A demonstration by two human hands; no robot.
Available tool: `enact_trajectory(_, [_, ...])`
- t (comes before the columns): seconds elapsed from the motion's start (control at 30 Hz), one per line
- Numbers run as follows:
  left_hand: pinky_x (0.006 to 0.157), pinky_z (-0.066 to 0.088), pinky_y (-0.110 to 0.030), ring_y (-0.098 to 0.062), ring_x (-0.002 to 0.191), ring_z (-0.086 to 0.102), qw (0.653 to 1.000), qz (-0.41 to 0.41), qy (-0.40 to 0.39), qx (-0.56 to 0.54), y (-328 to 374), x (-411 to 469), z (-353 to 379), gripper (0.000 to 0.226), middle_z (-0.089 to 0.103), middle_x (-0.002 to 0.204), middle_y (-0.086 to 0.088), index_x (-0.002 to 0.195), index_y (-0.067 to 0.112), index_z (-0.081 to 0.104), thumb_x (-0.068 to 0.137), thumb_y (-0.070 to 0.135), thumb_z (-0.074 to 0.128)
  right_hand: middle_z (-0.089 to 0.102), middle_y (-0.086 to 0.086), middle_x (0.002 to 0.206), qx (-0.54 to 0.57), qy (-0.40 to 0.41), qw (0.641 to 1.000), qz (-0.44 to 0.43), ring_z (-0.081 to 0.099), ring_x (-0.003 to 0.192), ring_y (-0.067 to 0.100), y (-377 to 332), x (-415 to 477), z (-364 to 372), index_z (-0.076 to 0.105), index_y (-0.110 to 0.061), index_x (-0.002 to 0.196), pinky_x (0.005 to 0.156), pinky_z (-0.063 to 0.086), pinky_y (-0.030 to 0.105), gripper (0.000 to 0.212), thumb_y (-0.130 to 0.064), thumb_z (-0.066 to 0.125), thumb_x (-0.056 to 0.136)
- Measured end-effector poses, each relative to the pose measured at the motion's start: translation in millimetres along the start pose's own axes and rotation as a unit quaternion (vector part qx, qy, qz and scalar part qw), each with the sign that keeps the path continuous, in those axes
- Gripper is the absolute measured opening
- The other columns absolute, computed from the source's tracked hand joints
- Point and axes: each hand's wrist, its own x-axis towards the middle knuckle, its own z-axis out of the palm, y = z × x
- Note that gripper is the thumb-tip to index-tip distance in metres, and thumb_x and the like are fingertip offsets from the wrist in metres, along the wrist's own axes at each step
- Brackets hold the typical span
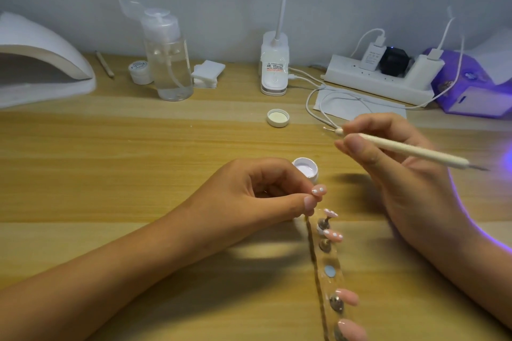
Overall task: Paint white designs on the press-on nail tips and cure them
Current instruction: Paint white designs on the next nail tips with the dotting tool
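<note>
Pink, white-dotted press-on nail tip (318,191) was pinched between fingers of the left hand (260,194) above the surface (110,163); likely light, slick, smudgeable, so best held by its edges. Meanwhile the right hand (401,174) gripped a dotting pen (410,151).

Curing lamp's (41,44) left side off-frame

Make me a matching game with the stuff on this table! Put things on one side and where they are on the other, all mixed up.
Things:
1. dotting tool
2. dotted nail tip
3. jar lid
4. pump bottle

Places:
A. held at the left hand's fingertips
B. lying on the table in front of the lamp base
C. held in the right hand
D. standing beside the cotton pads

Pairs: 1-C, 2-A, 3-B, 4-D.
</note>
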Motion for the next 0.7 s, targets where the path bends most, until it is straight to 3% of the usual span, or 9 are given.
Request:
enact_trajectory(0.13, [0.081, 0.055, -0.027, -0.006, 0.081, 0.067, 1.000, 0.001, -0.002, 0.006, 0, 0, 0, 0.007, 0.075, 0.085, 0.006, 0.087, 0.019, 0.074, 0.081, 0.019, 0.071, 0.073, -0.007, 0.096, -0.098, -0.007, 0.995, -0.018, 0.066, 0.095, 0.007, -2, 1, 6, 0.072, -0.024, 0.097, 0.080, 0.049, 0.014, 0.013, -0.025, 0.065, 0.085])
enact_trajectory(0.27, [0.085, 0.055, -0.033, -0.007, 0.083, 0.068, 1.000, 0.005, -0.003, 0.010, 0, 0, 0, 0.004, 0.075, 0.089, 0.008, 0.085, 0.019, 0.073, 0.081, 0.018, 0.071, 0.068, -0.002, 0.096, -0.239, -0.033, 0.966, -0.092, 0.062, 0.095, 0.023, 0, -3, 11, 0.068, -0.017, 0.099, 0.083, 0.049, 0.027, 0.015, -0.027, 0.063, 0.089])
enact_trajectory(0.33, [0.084, 0.055, -0.036, -0.008, 0.081, 0.067, 1.000, 0.003, 0.000, 0.014, 0, 0, 0, 0.002, 0.076, 0.088, 0.002, 0.081, 0.019, 0.072, 0.080, 0.019, 0.072, 0.065, -0.005, 0.096, -0.285, -0.051, 0.949, -0.127, 0.060, 0.094, 0.023, 0, -4, 12, 0.066, -0.018, 0.099, 0.083, 0.047, 0.030, 0.013, -0.027, 0.063, 0.089])
enact_trajectory(0.5, [0.076, 0.054, -0.026, -0.008, 0.077, 0.066, 1.000, 0.010, -0.002, 0.022, 0, 0, 0, 0.002, 0.075, 0.086, -0.005, 0.079, 0.017, 0.071, 0.080, 0.018, 0.072, 0.062, -0.013, 0.095, -0.307, -0.074, 0.941, -0.120, 0.056, 0.093, 0.014, 2, -1, 13, 0.065, -0.023, 0.098, 0.083, 0.043, 0.023, 0.011, -0.025, 0.060, 0.088])
enact_trajectory(0.7, [0.078, 0.055, -0.033, -0.009, 0.077, 0.065, 1.000, 0.007, 0.000, 0.022, 0, -1, 0, 0.002, 0.074, 0.085, -0.009, 0.079, 0.017, 0.070, 0.079, 0.019, 0.072, 0.061, -0.013, 0.093, -0.333, -0.085, 0.932, -0.115, 0.054, 0.089, 0.009, 3, 0, 13, 0.066, -0.024, 0.095, 0.082, 0.039, 0.014, 0.008, -0.023, 0.062, 0.087])
